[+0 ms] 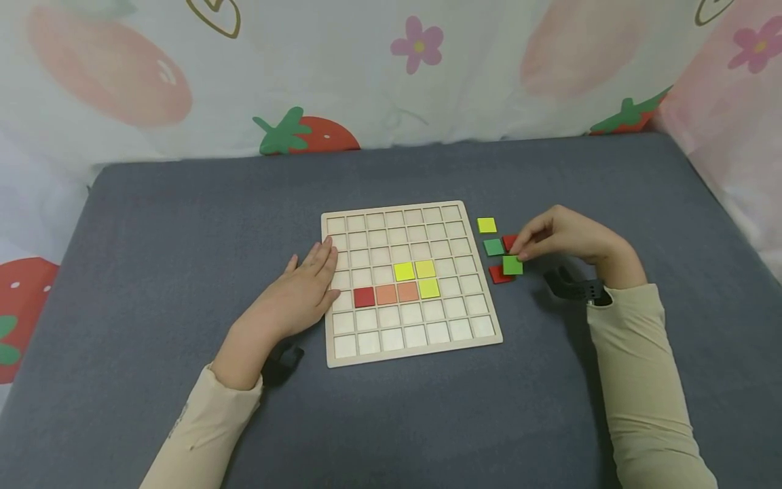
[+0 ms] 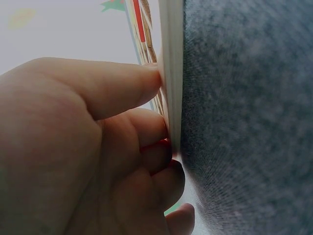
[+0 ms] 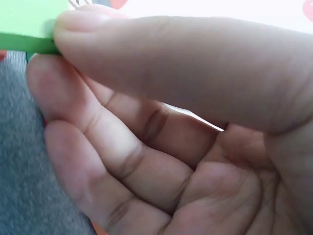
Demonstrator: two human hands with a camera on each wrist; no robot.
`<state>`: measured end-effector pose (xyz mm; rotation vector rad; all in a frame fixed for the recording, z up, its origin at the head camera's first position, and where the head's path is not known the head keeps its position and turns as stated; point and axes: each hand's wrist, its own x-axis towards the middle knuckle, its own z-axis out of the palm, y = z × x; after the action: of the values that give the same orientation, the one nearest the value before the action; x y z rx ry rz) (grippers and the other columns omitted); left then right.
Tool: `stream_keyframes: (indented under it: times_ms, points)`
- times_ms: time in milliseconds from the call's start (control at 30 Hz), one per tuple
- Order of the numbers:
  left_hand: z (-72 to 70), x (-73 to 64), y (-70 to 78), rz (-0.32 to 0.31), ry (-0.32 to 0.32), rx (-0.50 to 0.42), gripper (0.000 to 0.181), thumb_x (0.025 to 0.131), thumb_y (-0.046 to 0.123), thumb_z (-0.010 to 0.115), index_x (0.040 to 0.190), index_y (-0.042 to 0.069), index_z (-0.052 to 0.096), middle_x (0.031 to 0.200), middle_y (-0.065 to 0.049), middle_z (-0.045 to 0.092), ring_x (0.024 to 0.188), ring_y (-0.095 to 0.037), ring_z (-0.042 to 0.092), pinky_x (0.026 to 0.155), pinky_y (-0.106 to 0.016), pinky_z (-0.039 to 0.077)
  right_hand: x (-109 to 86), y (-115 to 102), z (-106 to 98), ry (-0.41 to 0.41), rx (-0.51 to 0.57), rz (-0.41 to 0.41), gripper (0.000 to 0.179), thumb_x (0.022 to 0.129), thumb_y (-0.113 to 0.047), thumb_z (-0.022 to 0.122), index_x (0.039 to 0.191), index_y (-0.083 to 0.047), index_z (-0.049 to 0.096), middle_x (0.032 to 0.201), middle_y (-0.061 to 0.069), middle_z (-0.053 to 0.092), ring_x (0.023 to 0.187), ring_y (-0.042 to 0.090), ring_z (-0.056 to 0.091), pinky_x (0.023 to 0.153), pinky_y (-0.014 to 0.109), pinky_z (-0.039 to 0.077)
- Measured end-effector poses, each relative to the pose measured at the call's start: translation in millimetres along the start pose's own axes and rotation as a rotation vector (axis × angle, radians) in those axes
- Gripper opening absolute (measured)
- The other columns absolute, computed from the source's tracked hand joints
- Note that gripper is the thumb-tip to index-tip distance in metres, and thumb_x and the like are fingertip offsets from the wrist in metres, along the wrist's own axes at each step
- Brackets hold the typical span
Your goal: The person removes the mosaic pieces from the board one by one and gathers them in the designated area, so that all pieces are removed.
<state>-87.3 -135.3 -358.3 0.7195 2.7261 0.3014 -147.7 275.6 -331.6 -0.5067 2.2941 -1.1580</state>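
A wooden grid board (image 1: pixel 415 352) lies on the table. My left hand (image 1: pixel 299 288) rests along its left edge with the fingers straight; in the left wrist view the fingertips touch the board's rim (image 2: pixel 172 73). In the grid sit a dark red tile (image 1: pixel 364 297), two salmon tiles (image 1: pixel 386 295) and three yellow tiles (image 1: pixel 430 288). Right of the board, my right hand (image 1: pixel 571 234) pinches a light green tile (image 1: pixel 512 265) between thumb and fingers. That tile partly covers a red tile (image 1: pixel 497 275). The right wrist view shows the green tile (image 3: pixel 24 41) at the thumb tip.
Beside the board's right edge lie a yellow tile (image 1: pixel 487 225), a darker green tile (image 1: pixel 493 247) and another red tile (image 1: pixel 510 241), partly behind the right fingers. A grey cloth (image 1: pixel 183 272) covers the table. A printed curtain (image 1: pixel 342 75) hangs behind it.
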Motion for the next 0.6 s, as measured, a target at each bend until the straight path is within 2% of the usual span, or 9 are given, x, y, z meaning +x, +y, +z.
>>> stream_keyframes:
  times_ms: [300, 600]
  points:
    - [1.4, 0.6, -1.4, 0.003, -0.004, 0.008, 0.064, 0.100, 0.024, 0.046, 0.147, -0.007, 0.015, 0.155, -0.020, 0.006, 0.143, -0.033, 0.006, 0.111, -0.055, 0.013, -3.4, 8.4, -4.8, -0.001, 0.007, 0.041, 0.013, 0.083, 0.005, 0.067, 0.094, 0.010, 0.070, 0.082, 0.000, 0.069, 0.072, 0.010, 0.060, 0.068, 0.027, 0.052]
    - [1.3, 0.4, -1.2, 0.000, -0.005, -0.001, 0.064, 0.100, 0.025, 0.045, 0.147, -0.007, 0.014, 0.155, -0.020, 0.005, 0.143, -0.032, 0.005, 0.111, -0.055, 0.012, -4.3, 12.6, -5.1, -0.024, 0.004, 0.056, 0.014, 0.082, 0.006, 0.067, 0.094, 0.012, 0.069, 0.080, 0.002, 0.070, 0.071, 0.010, 0.062, 0.067, 0.027, 0.052]
